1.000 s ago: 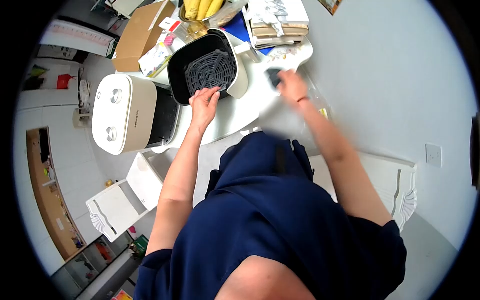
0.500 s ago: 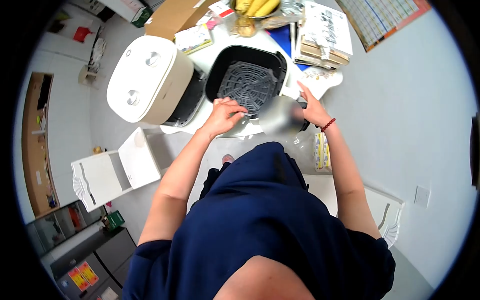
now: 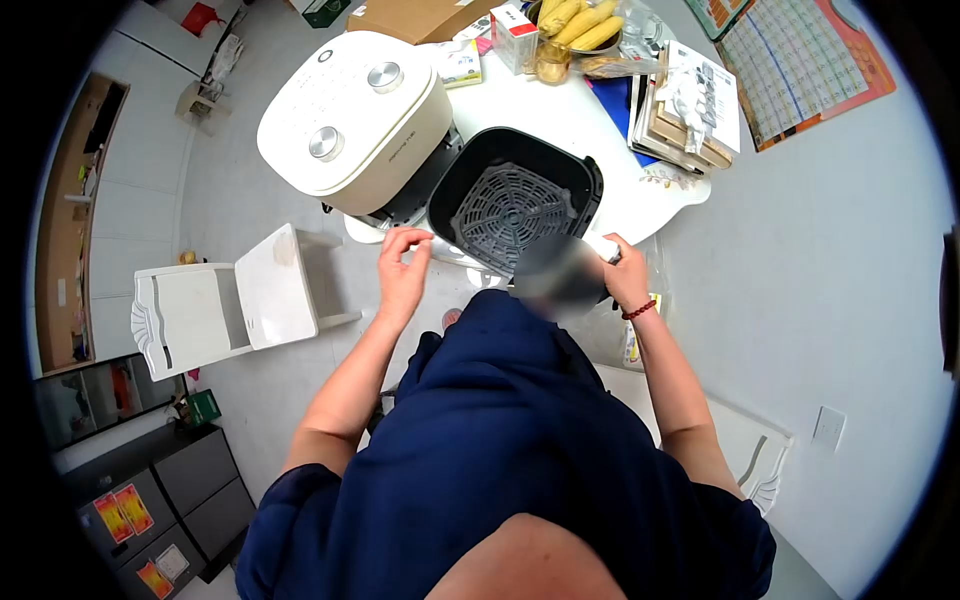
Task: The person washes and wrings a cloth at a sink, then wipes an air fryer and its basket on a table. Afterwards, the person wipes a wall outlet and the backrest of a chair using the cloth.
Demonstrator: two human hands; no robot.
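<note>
Black inside, a deep square basket (image 3: 460, 170) sits near the edge of the white worktop (image 3: 562, 108), with a dark perforated plate (image 3: 512, 215) lying in its bottom. Take the basket as the middle of a clock. At 8 o'clock the left hand (image 3: 403, 275) is raised just outside the rim, its fingers loosely bent, thumb a little apart, nothing visible in its hold. At 4 o'clock the right hand (image 3: 627, 275) meets the end of a white handle (image 3: 602, 245); a blurred round patch covers the area beside it, so whether the fingers are clasped round the handle cannot be told. Dark red beads (image 3: 640, 310) ring that wrist.

At 10 o'clock stands a cream appliance (image 3: 350, 115) with two silver knobs (image 3: 385, 77). A cardboard box (image 3: 415, 20) lies at 11, a red-and-white carton (image 3: 515, 38) at 12, and a bowl of long yellow food pieces (image 3: 595, 30) toward 1. Stacked books (image 3: 690, 105) lie at 2, over something blue (image 3: 614, 108). Farther out, toward 8, is a white chair (image 3: 272, 285).
</note>
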